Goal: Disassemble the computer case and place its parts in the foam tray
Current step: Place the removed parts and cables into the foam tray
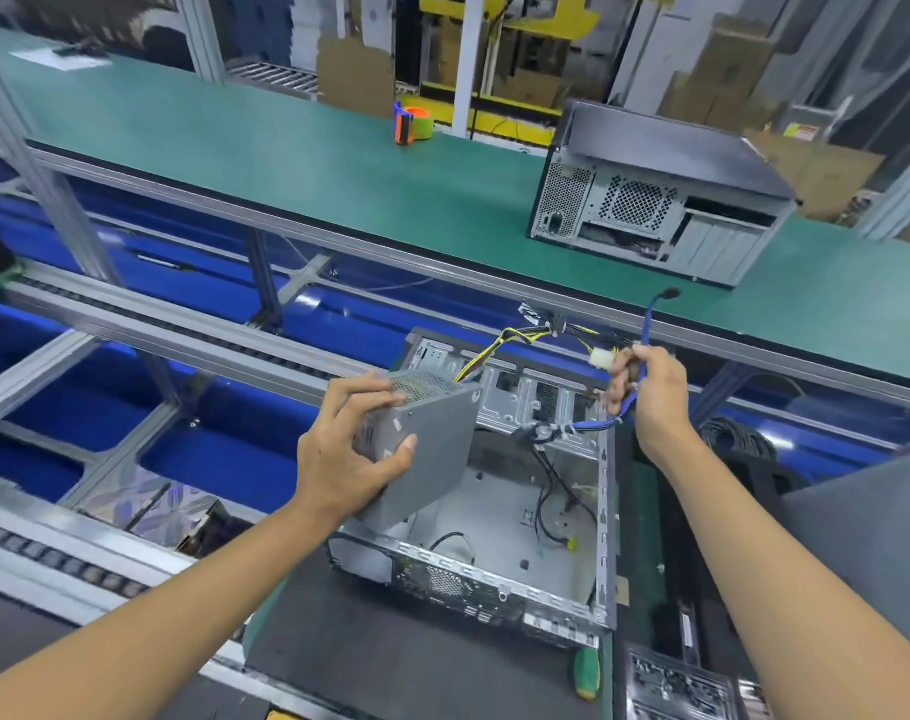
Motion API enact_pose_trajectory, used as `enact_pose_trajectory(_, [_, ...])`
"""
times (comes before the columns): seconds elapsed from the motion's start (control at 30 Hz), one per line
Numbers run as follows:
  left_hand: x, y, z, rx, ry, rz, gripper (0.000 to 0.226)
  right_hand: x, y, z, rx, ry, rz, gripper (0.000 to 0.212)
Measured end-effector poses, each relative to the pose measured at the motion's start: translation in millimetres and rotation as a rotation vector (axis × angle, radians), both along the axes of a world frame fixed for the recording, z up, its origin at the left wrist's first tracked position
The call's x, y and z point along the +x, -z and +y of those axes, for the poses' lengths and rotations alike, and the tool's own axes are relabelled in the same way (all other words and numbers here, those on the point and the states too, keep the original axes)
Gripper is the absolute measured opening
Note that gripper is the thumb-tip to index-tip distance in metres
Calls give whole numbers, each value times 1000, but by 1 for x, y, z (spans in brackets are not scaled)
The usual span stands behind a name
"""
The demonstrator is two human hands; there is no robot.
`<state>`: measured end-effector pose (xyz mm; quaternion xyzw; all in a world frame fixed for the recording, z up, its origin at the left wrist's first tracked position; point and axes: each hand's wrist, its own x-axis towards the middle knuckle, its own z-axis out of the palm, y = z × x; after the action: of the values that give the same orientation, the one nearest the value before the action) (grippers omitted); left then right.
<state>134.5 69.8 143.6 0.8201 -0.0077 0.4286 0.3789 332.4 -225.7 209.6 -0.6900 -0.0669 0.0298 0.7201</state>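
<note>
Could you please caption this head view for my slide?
Left hand lifts power supply from open case; right hand gathers its cables.

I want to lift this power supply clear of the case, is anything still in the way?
Its cables trail over the case back wall toward the right hand, which also grips a blue cable running into the case. The left hand holds the power supply itself clear.

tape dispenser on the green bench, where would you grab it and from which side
Grip the tape dispenser by its orange handle, which stands upright at the left end, and come in from the left. The green tape roll fills the right side and would be wider and rounder to grasp. This is a judgement; its details are small at this distance.
</note>
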Motion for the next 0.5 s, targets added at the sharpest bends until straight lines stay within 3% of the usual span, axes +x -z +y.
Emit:
enact_pose_trajectory(0.2, [15, 34, -17, 47, 100, 72, 43, -9, 1, 1, 29, -30, -60, 47])
enact_pose_trajectory(0.37, [30, 46, -25, 81, 136, 133, 42, -24, 1, -2, -52, -209, -233, 40])
enact_pose_trajectory(0.5, [32, 48, -26, 75, 157, 96, 41, -29, -2, -7, 13, -291, -272, 40])
